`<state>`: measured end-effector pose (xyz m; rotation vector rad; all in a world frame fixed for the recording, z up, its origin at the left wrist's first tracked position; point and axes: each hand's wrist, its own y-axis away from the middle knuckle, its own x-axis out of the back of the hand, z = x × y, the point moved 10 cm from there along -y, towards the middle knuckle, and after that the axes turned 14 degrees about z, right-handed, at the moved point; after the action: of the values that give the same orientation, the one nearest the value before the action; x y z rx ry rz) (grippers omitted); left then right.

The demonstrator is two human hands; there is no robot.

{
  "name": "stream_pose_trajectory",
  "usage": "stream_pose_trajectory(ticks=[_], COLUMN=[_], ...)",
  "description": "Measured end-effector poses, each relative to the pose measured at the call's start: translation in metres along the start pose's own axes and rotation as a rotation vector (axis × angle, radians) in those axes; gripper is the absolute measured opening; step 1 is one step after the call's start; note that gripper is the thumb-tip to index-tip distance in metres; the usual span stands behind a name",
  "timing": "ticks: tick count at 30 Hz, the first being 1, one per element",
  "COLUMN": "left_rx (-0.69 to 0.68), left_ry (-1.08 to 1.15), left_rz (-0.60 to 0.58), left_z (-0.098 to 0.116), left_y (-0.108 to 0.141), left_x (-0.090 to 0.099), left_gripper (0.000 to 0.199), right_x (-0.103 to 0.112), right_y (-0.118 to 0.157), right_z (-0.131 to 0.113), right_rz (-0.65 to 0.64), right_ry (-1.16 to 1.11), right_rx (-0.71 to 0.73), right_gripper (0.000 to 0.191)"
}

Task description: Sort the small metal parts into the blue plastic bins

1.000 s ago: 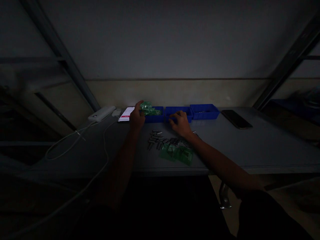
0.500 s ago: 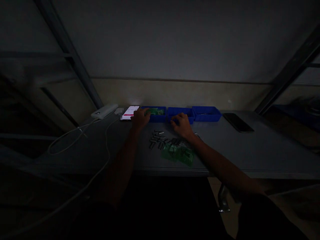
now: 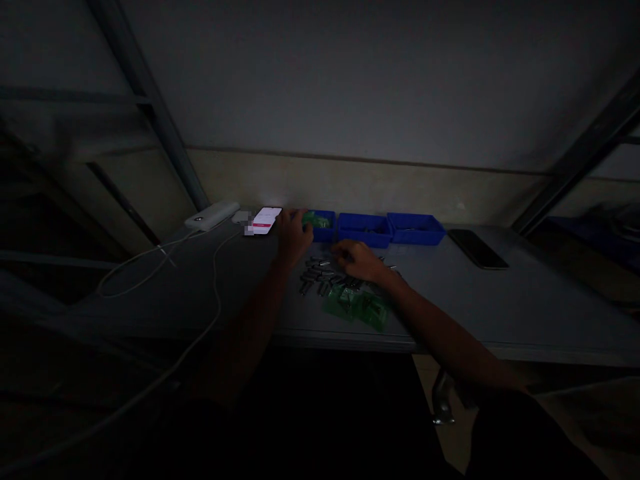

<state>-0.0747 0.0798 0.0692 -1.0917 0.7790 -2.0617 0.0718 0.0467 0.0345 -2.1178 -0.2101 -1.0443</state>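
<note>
My left hand is at the left blue bin, its fingers bent over the bin's left side beside green bags. Whether it holds anything is too dark to tell. Just in front of the middle blue bin, my right hand has its fingers curled together above the metal cylinders; anything between the fingertips is too small to make out. Loose metal cylinders lie on the grey table. Nearer the front edge are green bags with small parts inside.
A lit phone lies left of the bins, beside a white power bank with a white cable. The right blue bin holds a thin part. A dark phone rests on the grey table at the right.
My right hand has come out of the middle bin toward the cylinders. My left hand has shifted slightly right, over the left bin's edge. The camera view has tilted slightly.
</note>
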Motion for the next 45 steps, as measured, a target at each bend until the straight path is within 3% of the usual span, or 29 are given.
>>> stream_pose_trajectory(ticks=[7, 12, 17, 22, 26, 32, 36, 39, 42, 45], left_rx=[-0.057, -0.126, -0.134, -0.211, -0.187, -0.146, -0.149, -0.087, -0.063, -0.097], left_ry=[0.009, 0.136, 0.393, 0.429, 0.415, 0.388, 0.201, 0.091, 0.003, -0.1], left_rz=[0.034, -0.083, -0.324, -0.361, -0.359, -0.389, -0.52, -0.68, -0.863, -0.87], left_z=[0.02, 0.039, 0.063, 0.075, 0.073, 0.069, 0.047, 0.02, 0.006, 0.005], left_y=[0.009, 0.015, 0.032, 0.04, 0.039, 0.034, 0.03, 0.035, 0.05, 0.054], left_x=[0.001, -0.012, -0.029, -0.032, -0.033, -0.031, -0.036, -0.041, -0.046, -0.046], left_gripper=[0.03, 0.019, 0.018, 0.017, 0.019, 0.022, 0.023, 0.023, 0.029, 0.028], right_x=[-0.022, -0.029, 0.006, 0.031, 0.031, 0.034, 0.042, 0.054, 0.057, 0.048], right_y=[0.003, 0.0, -0.008, -0.009, -0.007, -0.011, -0.022, -0.029, -0.032, -0.037], right_z=[-0.007, -0.004, 0.015, 0.04, 0.047, 0.033, 0.04, 0.061, 0.087, 0.102], right_rz=[-0.115, -0.114, 0.09, 0.215, 0.228, 0.282, 0.289, 0.25, 0.148, 0.041], right_ry=[0.121, 0.16, 0.117, -0.037, -0.123, -0.03, 0.227, 0.461, 0.557, 0.579], right_rx=[0.1, 0.109, 0.042, -0.139, -0.245, -0.176, -0.248, -0.394, -0.542, -0.596], right_gripper=[0.02, 0.012, 0.012, 0.019, 0.029, 0.026, 0.032, 0.036, 0.042, 0.045])
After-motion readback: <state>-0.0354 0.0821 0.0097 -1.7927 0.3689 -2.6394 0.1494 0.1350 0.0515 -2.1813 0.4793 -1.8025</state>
